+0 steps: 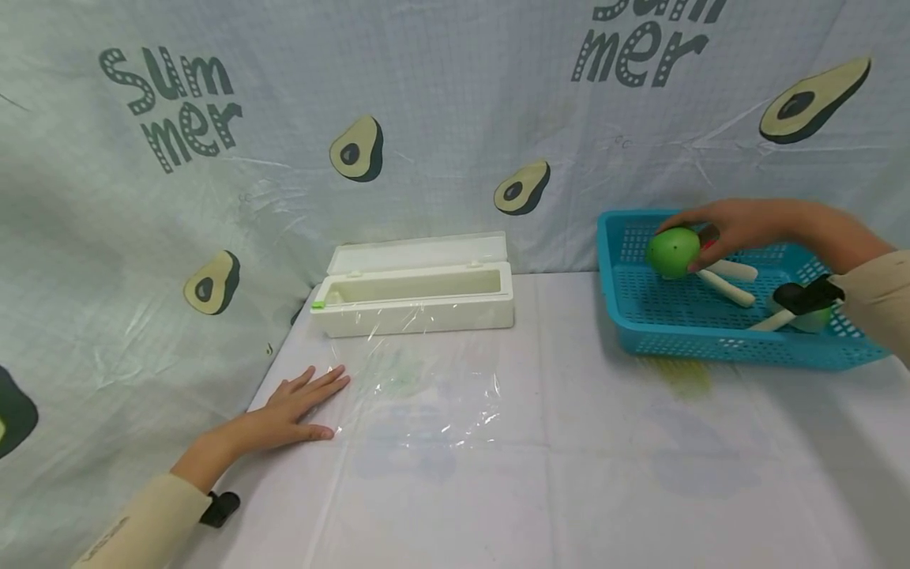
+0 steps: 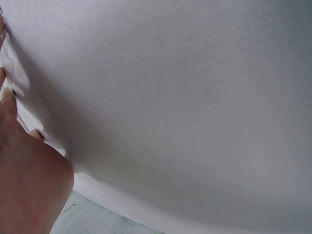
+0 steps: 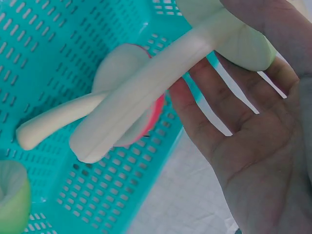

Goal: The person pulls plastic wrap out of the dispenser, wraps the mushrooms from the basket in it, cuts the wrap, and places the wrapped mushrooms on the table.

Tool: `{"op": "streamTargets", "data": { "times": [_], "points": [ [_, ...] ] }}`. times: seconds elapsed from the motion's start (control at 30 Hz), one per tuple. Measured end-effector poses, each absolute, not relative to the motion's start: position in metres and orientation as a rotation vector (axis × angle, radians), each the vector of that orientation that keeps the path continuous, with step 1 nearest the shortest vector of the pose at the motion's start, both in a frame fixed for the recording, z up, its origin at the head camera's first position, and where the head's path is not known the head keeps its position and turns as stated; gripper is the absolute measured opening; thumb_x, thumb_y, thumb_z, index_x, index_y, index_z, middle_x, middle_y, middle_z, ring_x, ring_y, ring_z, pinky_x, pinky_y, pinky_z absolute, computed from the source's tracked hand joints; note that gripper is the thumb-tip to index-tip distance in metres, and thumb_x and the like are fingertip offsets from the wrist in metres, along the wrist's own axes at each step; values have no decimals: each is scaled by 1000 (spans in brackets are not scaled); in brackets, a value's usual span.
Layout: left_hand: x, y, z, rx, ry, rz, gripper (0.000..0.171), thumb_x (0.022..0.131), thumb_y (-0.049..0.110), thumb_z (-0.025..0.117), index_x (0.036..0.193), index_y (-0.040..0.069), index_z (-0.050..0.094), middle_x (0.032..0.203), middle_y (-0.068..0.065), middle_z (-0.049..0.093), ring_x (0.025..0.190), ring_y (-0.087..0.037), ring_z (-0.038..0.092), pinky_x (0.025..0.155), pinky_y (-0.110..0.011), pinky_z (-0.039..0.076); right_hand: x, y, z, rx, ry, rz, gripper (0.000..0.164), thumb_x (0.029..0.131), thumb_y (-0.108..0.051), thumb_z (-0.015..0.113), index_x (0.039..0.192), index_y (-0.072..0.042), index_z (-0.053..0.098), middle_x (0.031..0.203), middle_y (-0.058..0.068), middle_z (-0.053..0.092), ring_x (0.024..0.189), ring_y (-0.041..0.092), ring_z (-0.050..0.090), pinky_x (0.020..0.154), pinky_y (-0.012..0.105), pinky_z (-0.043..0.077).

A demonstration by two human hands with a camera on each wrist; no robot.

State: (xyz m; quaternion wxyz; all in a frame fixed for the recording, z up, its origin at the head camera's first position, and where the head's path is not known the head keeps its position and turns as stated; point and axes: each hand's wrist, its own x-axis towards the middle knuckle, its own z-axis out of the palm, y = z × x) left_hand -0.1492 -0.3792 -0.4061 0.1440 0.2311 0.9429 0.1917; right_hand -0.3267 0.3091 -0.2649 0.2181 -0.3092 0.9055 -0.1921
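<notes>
Spread fingers of my left hand (image 1: 287, 412) rest on the white tabletop at the left edge of a sheet of clear plastic wrap (image 1: 426, 391). The sheet reaches from the front of a white wrap dispenser box (image 1: 419, 318), whose lid is raised. My right hand (image 1: 746, 224) is over the blue basket (image 1: 640, 341) and grips a toy mushroom by its green cap (image 1: 671, 253). Its thick white stem (image 3: 156, 80) slants across the right wrist view. Behind that stem lies a red-rimmed toy mushroom (image 3: 117, 68) in the basket. The left wrist view shows mostly pale cloth.
Another green toy mushroom (image 1: 812, 319) lies at the basket's right end, partly hidden by the right wrist's black camera strap (image 1: 810, 297). A cloth wall (image 1: 441, 95) printed with avocados rises behind the box and basket. Stains mark the tabletop cloth (image 1: 604, 474).
</notes>
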Motion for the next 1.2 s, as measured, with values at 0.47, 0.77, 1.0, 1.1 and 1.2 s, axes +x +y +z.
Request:
{"op": "streamTargets", "data": {
  "times": [0.47, 0.77, 1.0, 1.1, 1.2],
  "points": [
    [-150, -380, -404, 660, 2703, 567, 83, 92, 48, 71, 160, 19, 33, 169, -10, 20, 148, -59, 4, 105, -83, -2, -311, 289, -245, -887, 2549, -514, 73, 92, -18, 78, 151, 0, 39, 137, 24, 53, 119, 45, 61, 90, 46, 58],
    [-150, -380, -404, 669, 2706, 562, 83, 92, 48, 71, 160, 20, 33, 168, -10, 20, 148, -59, 5, 105, -83, 0, -300, 272, -231, -958, 2563, -483, 73, 91, -19, 79, 151, -4, 40, 138, 21, 54, 118, 41, 63, 92, 50, 56],
    [-149, -381, -406, 666, 2710, 555, 83, 92, 49, 70, 161, 22, 32, 169, -8, 20, 148, -58, 4, 105, -83, -1, -291, 255, -228, -1051, 2587, -465, 76, 89, -22, 80, 152, -8, 40, 134, 17, 58, 116, 38, 65, 94, 54, 54],
    [-149, -381, -405, 659, 2707, 563, 83, 92, 49, 70, 161, 22, 32, 169, -8, 19, 149, -58, 4, 106, -83, -2, -287, 248, -225, -1097, 2600, -473, 76, 89, -20, 81, 152, -8, 40, 134, 17, 59, 116, 39, 65, 94, 55, 54],
    [-148, -381, -404, 656, 2703, 571, 83, 92, 48, 71, 161, 21, 32, 169, -8, 19, 149, -58, 4, 106, -83, -2, -282, 239, -222, -1140, 2614, -476, 75, 89, -20, 80, 152, -9, 41, 133, 15, 60, 115, 39, 66, 94, 56, 53]
  ]
}}
